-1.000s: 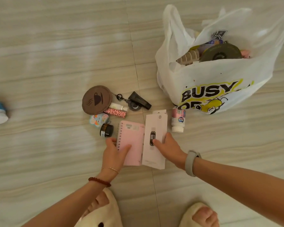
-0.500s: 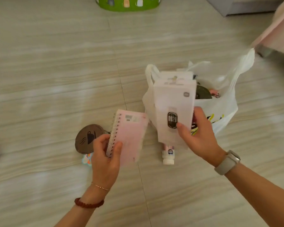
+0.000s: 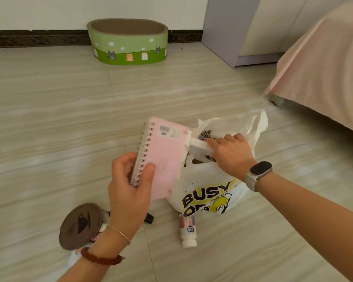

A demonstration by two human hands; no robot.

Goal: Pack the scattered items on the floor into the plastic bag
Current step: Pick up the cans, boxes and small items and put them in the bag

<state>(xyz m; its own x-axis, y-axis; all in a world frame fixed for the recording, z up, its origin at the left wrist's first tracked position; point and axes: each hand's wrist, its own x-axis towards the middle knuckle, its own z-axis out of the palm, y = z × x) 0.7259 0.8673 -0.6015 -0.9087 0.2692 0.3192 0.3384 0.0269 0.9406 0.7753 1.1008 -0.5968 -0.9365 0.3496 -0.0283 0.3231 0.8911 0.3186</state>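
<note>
My left fingers (image 3: 149, 171) pinched the notebook (image 3: 163, 159) at its spiral, upright beside the bag (image 3: 202, 192); my right fingers (image 3: 222, 139) curled round the white box (image 3: 200, 149) at the bag's mouth. On the floor (image 3: 49, 119) lay the brown disc (image 3: 81, 225) and a bottle (image 3: 189, 231).

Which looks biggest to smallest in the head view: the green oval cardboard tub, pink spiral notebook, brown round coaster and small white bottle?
1. Green oval cardboard tub, though farthest away.
2. Pink spiral notebook, held near the camera, so its rank against the tub is unsure.
3. Brown round coaster.
4. Small white bottle.
</note>
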